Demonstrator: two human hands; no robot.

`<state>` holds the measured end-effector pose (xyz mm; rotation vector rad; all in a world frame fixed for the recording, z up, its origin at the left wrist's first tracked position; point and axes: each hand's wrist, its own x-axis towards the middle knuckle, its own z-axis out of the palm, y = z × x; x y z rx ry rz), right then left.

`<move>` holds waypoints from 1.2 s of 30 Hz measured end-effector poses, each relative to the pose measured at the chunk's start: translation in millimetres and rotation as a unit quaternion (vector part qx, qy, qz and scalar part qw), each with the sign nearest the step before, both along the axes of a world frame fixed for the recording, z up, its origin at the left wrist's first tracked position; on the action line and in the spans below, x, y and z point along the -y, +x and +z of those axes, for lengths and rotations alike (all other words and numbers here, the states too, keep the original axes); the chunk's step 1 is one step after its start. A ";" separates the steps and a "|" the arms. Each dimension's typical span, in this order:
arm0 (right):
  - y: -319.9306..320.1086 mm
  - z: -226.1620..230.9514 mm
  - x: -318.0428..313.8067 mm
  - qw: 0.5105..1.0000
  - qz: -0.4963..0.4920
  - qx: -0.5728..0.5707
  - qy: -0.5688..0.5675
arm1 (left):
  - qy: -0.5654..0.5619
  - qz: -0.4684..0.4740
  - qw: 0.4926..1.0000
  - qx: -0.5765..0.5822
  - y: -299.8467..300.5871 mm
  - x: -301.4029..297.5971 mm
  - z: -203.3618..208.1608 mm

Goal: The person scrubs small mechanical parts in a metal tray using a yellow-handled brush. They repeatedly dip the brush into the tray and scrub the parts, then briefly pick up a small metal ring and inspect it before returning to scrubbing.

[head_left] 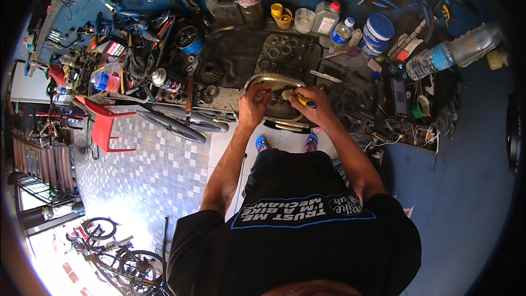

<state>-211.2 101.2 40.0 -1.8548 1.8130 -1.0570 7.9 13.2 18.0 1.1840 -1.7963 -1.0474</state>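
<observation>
Over a shallow metal tray (pixel 278 78) at the bench's near edge, both my hands are at work. My right hand (pixel 318 105) is closed around a brush (pixel 307 102) with a yellow and black handle; its pale bristles point left into the tray. At the tray's left side my left hand (pixel 253 104) has its fingers curled in a pinch, and whatever they hold is too small and dark to name. Small dark parts lie in the tray between the hands. Several metal rings (pixel 274 52) rest on a dark mat just beyond it.
A cassette of sprockets (pixel 211 72) and a blue tin (pixel 189 40) are left of the tray. Bottles, a grey jug (pixel 326 18) and a blue-white tub (pixel 378 34) line the back. A phone (pixel 399 97) lies right; a red chair (pixel 107 126) and bicycle tyres (pixel 174 123) stand lower left.
</observation>
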 end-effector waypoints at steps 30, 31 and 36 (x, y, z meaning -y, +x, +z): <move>-7.9 -8.6 8.0 0.967 -0.057 0.201 0.145 | 0.193 -0.037 0.979 -0.048 -2.4 5.7 -3.5; -5.8 -3.9 5.5 0.964 -0.055 0.210 0.156 | 0.216 -0.036 0.971 -0.092 -1.3 5.6 -7.9; -3.5 -17.0 -8.2 0.991 -0.007 0.128 0.035 | 0.312 -0.029 0.919 -0.238 -4.9 3.0 -10.6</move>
